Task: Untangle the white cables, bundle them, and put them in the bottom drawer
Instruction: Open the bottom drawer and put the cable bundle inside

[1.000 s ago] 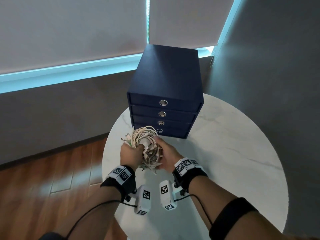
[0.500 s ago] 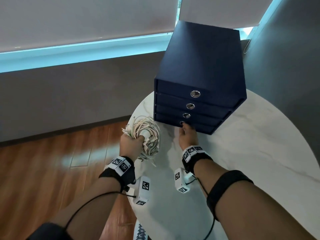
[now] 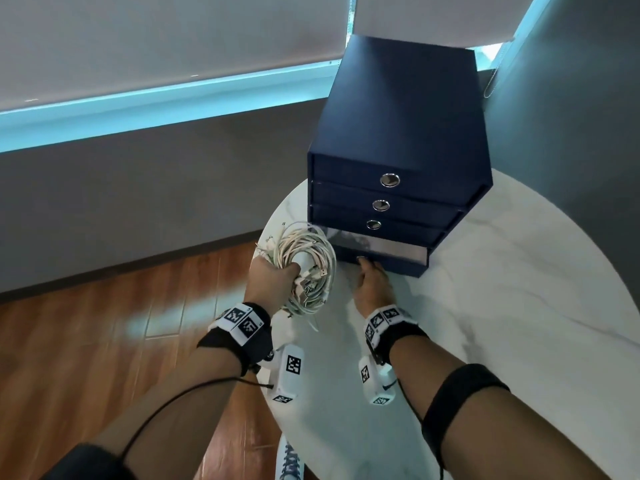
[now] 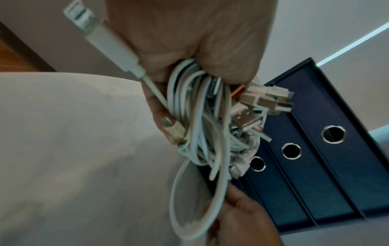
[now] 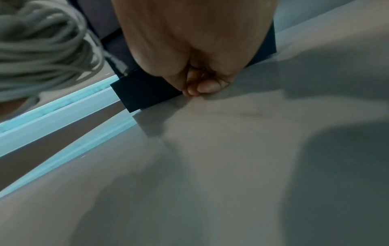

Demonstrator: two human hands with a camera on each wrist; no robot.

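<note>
My left hand [image 3: 273,278] grips a coiled bundle of white cables [image 3: 306,258], held above the table's left edge; several plugs stick out of the bundle [image 4: 210,119]. A dark blue chest of drawers [image 3: 398,133] stands on the table. Its bottom drawer [image 3: 388,259] is pulled out a little, showing a pale strip of its inside. My right hand [image 3: 372,282] has a finger hooked in that drawer's ring pull, which the hand hides. In the right wrist view the curled fingers [image 5: 202,86] sit against the drawer front [image 5: 145,94].
The round white marble table [image 3: 502,323] carries the chest near its far edge. The three upper drawers are closed, each with a metal ring pull [image 3: 389,180]. Wooden floor [image 3: 104,341] lies to the left, a grey wall to the right.
My right hand let go of the bundle, reached to the bottom drawer's pull and drew the drawer out a little. The left hand keeps the bundle alone.
</note>
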